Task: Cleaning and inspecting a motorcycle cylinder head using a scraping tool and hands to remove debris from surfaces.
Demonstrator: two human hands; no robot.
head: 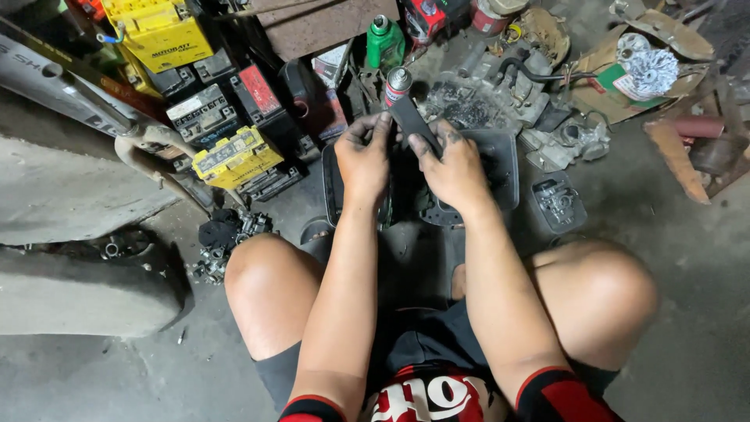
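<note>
Two greasy hands meet on a dark spray can with a red band and pale cap, held tilted above a black tray on the concrete floor: the left hand presses its fingertips to the can's left side, and the right hand wraps it from the right, fingers curled around its body. Around the tray lie a small tub of metal parts at right, a green bottle and engine parts behind, and yellow and black batteries at left, with the person's bare knees below.
</note>
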